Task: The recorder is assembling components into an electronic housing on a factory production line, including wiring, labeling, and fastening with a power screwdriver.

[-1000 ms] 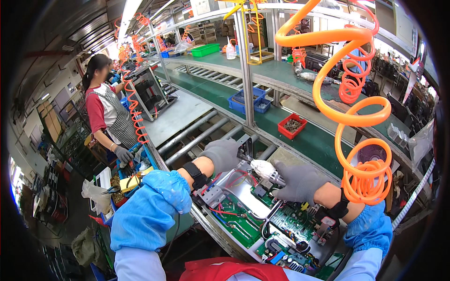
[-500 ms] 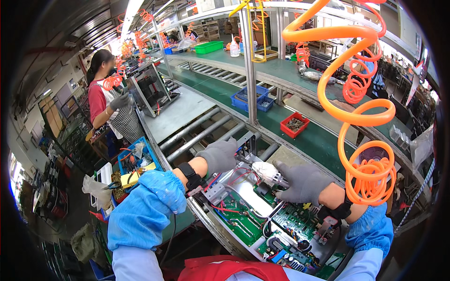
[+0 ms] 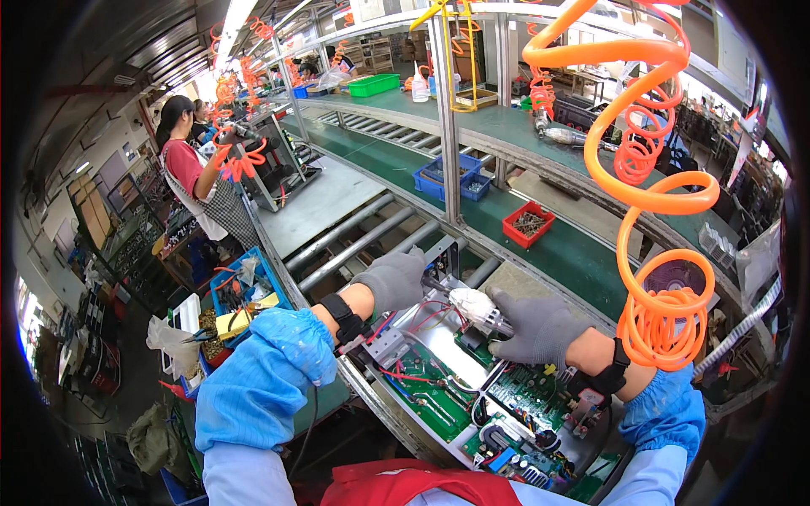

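Observation:
My right hand [image 3: 544,327], in a grey glove, is wrapped round a silver air screwdriver [image 3: 477,309]. The tool lies nearly level, its bit pointing left toward the far end panel of an open metal chassis [image 3: 450,344]. Beside that panel and the bit is my left hand [image 3: 393,281], also gloved, with bent fingers pressed together; what they hold is hidden. Green circuit boards [image 3: 430,396], red and black wires and small components fill the chassis below my hands. The exact spot where the bit ends is hard to make out.
An orange coiled air hose [image 3: 666,198] hangs close at my right. Beyond the chassis are steel rollers [image 3: 342,232], a red screw bin [image 3: 529,224] and blue bins [image 3: 454,175]. Left stands a blue tray [image 3: 239,282] of parts. A co-worker [image 3: 190,169] works at another unit.
The screwdriver and my right hand have shifted slightly left; my left hand stays put. The orange hose has swung a little. The co-worker has leaned in, raising a tool to the other unit.

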Action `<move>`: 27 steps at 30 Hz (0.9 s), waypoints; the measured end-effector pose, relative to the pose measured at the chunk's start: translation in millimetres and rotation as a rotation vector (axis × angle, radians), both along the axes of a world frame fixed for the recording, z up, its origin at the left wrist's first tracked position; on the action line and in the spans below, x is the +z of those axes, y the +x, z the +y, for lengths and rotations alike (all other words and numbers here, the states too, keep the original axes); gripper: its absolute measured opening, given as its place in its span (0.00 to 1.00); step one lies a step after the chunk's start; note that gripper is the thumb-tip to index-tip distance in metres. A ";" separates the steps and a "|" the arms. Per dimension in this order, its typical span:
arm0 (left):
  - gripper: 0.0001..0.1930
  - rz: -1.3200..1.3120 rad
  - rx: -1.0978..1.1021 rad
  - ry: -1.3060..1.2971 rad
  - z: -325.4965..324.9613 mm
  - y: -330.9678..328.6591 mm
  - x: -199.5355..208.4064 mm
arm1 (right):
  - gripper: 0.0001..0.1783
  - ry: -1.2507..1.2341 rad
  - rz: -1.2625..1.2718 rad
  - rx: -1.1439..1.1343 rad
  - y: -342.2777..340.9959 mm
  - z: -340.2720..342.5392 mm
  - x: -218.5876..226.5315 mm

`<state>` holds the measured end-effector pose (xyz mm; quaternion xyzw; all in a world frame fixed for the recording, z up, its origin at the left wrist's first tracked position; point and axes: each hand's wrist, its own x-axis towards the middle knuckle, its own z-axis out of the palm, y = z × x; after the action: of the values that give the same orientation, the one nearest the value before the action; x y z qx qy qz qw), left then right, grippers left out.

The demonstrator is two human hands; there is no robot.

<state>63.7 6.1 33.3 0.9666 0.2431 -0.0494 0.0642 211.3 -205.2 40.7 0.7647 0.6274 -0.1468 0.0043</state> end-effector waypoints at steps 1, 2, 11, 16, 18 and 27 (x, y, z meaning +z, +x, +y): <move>0.23 0.000 -0.002 0.000 -0.3 -0.1 0.1 | 0.46 0.016 0.014 0.002 -0.3 0.3 0.1; 0.24 -0.010 -0.002 0.000 -0.6 -0.2 0.3 | 0.46 0.029 0.014 0.016 -0.6 0.6 0.2; 0.26 0.013 0.002 -0.010 -0.8 2.1 1.9 | 0.45 0.032 -0.011 0.017 -2.9 -0.2 -2.5; 0.28 -0.081 -0.035 -0.105 0.5 -16.0 4.0 | 0.46 0.057 0.024 -0.031 3.8 -4.5 8.2; 0.30 0.070 0.057 -0.202 6.5 -31.2 6.3 | 0.46 -0.010 0.053 -0.008 17.8 -13.9 15.5; 0.44 -0.558 -0.120 -0.417 9.1 -108.7 -38.8 | 0.43 0.100 -0.062 -0.715 115.2 -39.1 50.2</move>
<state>-45.0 15.2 -5.5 0.9215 0.1436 0.1645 0.3212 326.5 -244.3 90.9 0.9392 0.3262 -0.0848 -0.0658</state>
